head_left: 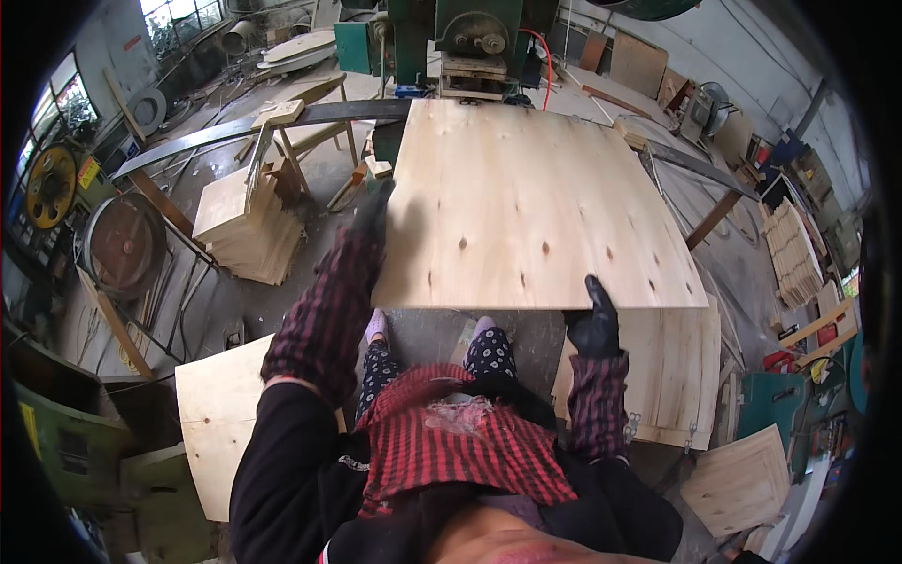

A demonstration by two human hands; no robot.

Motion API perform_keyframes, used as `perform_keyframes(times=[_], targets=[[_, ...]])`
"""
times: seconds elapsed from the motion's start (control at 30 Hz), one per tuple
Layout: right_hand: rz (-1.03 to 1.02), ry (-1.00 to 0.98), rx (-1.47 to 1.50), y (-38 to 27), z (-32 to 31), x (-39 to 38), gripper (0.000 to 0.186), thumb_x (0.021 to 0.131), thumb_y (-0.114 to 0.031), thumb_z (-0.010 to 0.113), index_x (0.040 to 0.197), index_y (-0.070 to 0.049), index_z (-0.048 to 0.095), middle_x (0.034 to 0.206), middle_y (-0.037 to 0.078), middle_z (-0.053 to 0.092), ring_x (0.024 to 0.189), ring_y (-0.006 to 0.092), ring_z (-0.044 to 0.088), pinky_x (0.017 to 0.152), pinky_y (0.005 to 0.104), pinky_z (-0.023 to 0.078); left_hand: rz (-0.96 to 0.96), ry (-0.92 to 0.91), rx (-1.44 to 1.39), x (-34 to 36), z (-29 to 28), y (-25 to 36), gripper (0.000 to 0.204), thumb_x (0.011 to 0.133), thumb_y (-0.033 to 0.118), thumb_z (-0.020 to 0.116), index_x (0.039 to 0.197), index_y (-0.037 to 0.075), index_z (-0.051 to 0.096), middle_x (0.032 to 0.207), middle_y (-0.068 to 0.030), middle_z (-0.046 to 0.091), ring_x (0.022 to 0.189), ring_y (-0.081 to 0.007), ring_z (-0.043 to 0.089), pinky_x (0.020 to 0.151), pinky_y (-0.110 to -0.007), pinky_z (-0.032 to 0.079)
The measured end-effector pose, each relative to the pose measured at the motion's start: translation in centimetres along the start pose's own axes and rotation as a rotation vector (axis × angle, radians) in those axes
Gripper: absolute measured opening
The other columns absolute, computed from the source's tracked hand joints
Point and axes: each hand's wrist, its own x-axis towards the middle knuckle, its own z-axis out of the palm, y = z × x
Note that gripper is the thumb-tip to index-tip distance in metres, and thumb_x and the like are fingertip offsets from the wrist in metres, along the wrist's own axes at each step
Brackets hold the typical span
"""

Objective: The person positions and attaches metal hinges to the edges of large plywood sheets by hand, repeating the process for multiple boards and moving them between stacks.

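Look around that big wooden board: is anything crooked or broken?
Yes, the wood stack left of it looks askew: its layers jut out unevenly instead of lining up. The big board has dark, knot-like spots, but no clear break shows.

Stretches underfoot as a grey floor [425, 336], carrying a stack of pale wooden boards [246, 230] at left and light-coloured shoes [377, 326] near centre.

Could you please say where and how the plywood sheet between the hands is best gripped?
I would grip the plywood sheet by its near and left edges, from the near side: it is broad, thin and flat, with its far edge up by the green machine. The right hand has its thumb over the near edge.
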Motion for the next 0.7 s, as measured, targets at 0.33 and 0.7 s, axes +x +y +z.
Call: perform_keyframes(times=[0.33, 0.7], targets=[[-0.413, -0.173, -0.647, -1.4, 4.6, -8.8, 0.05, 0.078, 0.004, 0.065, 0.125, 0.001, 0.047, 0.12, 0.011, 0.054, 0.109, 0.0225, 0.055, 0.093, 0.0359, 0.046, -0.088, -0.142, -0.073, -11.4, -2.9, -7.3, 0.053, 0.092, 0.04, 0.046, 0.131, 0.005, 0.038, 0.117, -0.0106, 0.048, 0.103, -0.0179, 0.044, 0.087, -0.031, 0.035], [-0.981, -0.098, -0.633, -10.3, 12.0, -8.8, 0.034, 0.078, -0.009, 0.064, 0.109, 0.003, 0.056, 0.098, 0.011, 0.062, 0.087, 0.022, 0.061, 0.081, 0.0365, 0.05, 0.536, 0.107, -0.237, 4.2, -9.1, 9.1, 0.051, 0.092, 0.049, 0.042, 0.132, 0.018, 0.039, 0.126, -0.0033, 0.045, 0.118, -0.0236, 0.04, 0.097, -0.037, 0.033]])
